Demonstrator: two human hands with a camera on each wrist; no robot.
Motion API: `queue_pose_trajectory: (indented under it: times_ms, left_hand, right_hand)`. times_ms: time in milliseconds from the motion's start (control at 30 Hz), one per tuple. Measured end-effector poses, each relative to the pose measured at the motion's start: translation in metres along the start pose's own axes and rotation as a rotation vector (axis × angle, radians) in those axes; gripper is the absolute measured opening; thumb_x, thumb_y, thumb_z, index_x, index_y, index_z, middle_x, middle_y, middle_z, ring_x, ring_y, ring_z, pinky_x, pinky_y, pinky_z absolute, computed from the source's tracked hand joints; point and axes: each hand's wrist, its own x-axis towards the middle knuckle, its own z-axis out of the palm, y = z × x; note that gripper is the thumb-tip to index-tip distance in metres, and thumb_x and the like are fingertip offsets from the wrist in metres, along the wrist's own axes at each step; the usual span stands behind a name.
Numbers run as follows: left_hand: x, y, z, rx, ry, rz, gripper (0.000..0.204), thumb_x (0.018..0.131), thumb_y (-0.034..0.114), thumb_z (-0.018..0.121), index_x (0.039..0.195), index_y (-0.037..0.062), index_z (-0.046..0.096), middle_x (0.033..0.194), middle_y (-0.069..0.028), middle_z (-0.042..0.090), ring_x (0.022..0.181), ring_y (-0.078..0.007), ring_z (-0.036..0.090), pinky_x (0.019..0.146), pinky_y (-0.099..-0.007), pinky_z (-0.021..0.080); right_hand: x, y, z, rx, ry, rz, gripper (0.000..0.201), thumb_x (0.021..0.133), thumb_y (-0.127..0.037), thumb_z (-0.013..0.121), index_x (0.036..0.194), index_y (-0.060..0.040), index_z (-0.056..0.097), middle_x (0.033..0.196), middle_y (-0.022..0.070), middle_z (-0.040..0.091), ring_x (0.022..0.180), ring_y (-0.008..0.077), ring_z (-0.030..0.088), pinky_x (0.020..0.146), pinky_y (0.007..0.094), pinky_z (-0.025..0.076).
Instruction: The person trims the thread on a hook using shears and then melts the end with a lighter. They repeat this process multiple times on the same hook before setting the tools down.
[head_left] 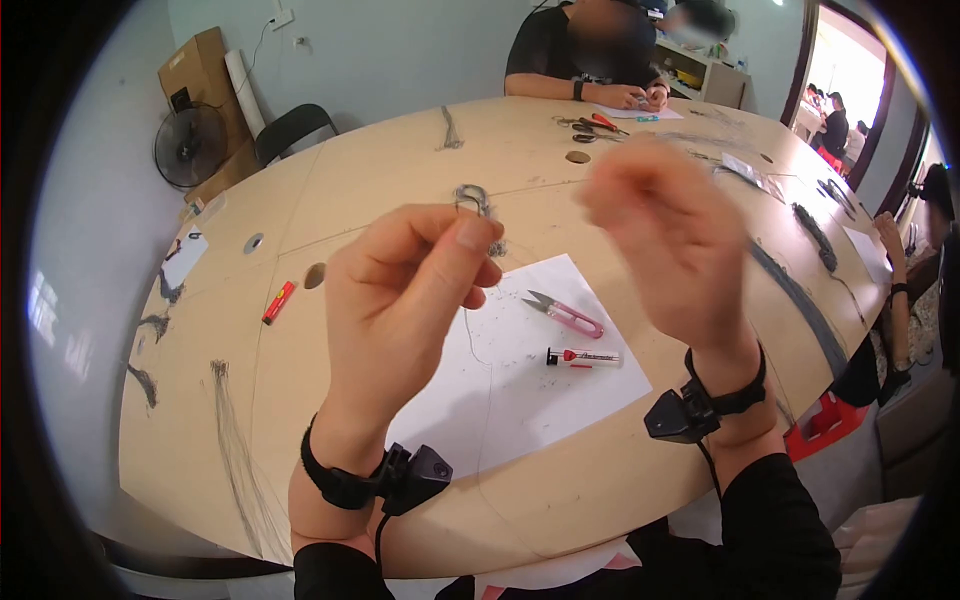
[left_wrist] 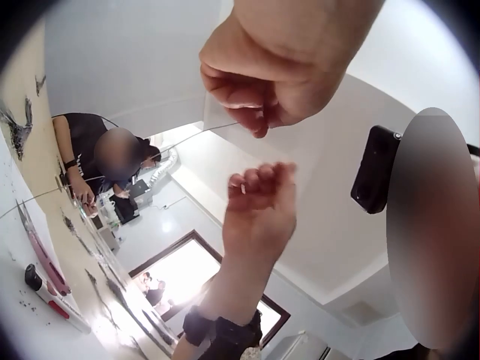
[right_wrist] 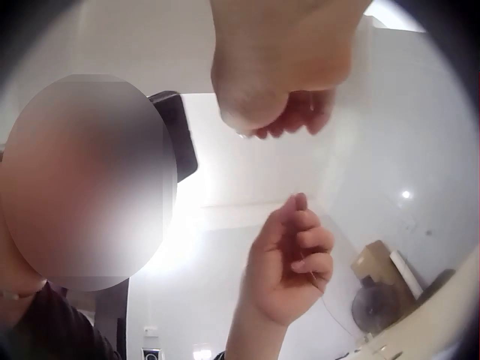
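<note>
My left hand (head_left: 400,300) is raised over the white paper (head_left: 570,410), thumb and fingertips pinching a thin strand. That strand (head_left: 490,400) hangs to the paper and past its near edge; in the left wrist view the strand (left_wrist: 187,137) slants away from the left hand (left_wrist: 285,67). Apart from it and higher, my right hand (head_left: 675,240) is blurred, fingers bent towards the thumb; whether anything is between them cannot be seen. In the right wrist view the right hand (right_wrist: 285,67) hangs above the left hand (right_wrist: 289,262). Pink snips (head_left: 568,314) and a clear tube (head_left: 590,358) lie on the paper.
A red lighter (head_left: 279,302) and a wire bundle (head_left: 230,440) lie left on the table (head_left: 350,180). Dark bundles (head_left: 815,240) lie right, red-handled pliers (head_left: 604,122) at the back. Across the table sits a person (head_left: 540,60) working with both hands.
</note>
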Motion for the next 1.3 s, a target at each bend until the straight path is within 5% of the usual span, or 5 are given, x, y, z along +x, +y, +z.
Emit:
queue_pose_trajectory:
  times_ms: [67,200,433,500,1300]
  left_hand:
    - [0.001,0.002,-0.001,0.011,0.027,-0.004,0.014,0.080,0.013,0.048,0.077,0.0014,0.056,0.059,-0.0016,0.053,0.045,-0.0036,0.043,0.039,-0.0136,0.030]
    - [0.004,-0.001,-0.005,-0.010,0.064,-0.002,0.014,0.080,0.014,0.049,0.077,0.0018,0.056,0.058,-0.0013,0.053,0.045,-0.0035,0.043,0.038,-0.0134,0.030]
    - [0.003,-0.001,-0.005,-0.059,0.042,0.013,0.016,0.079,0.016,0.051,0.076,0.0016,0.057,0.057,-0.0013,0.053,0.044,-0.0039,0.043,0.038,-0.0137,0.030]
    - [0.003,0.000,-0.006,-0.046,0.037,0.011,0.016,0.078,0.016,0.051,0.076,0.0016,0.057,0.057,-0.0013,0.053,0.044,-0.0040,0.043,0.038,-0.0138,0.030]
    - [0.003,0.004,-0.013,0.066,0.052,0.101,0.017,0.078,0.018,0.051,0.083,0.0034,0.059,0.062,0.0008,0.054,0.049,-0.0017,0.046,0.041,-0.0114,0.030]
  right_hand:
    - [-0.025,-0.006,-0.013,-0.476,0.301,-0.355,0.009,0.076,-0.009,0.048,0.079,-0.0012,0.050,0.074,0.0058,0.050,0.062,0.0167,0.048,0.057,0.0235,0.041]
    - [-0.058,-0.058,-0.051,0.225,0.375,-0.743,0.031,0.067,-0.048,0.049,0.063,-0.0177,0.052,0.057,-0.0026,0.041,0.070,0.0112,0.039,0.059,0.0215,0.029]
    - [-0.082,-0.061,-0.057,0.265,0.538,-0.637,0.028,0.070,-0.044,0.047,0.065,-0.0166,0.052,0.060,-0.0018,0.043,0.071,0.0114,0.041,0.059,0.0217,0.031]
    - [-0.135,-0.057,-0.111,0.260,0.576,-0.613,0.028,0.070,-0.043,0.047,0.065,-0.0162,0.052,0.061,-0.0015,0.044,0.071,0.0115,0.042,0.059,0.0218,0.031]
    - [-0.050,0.012,-0.056,-0.227,0.670,-0.251,0.023,0.082,-0.027,0.041,0.072,-0.0118,0.054,0.072,0.0017,0.054,0.072,0.0122,0.049,0.058,0.0226,0.037]
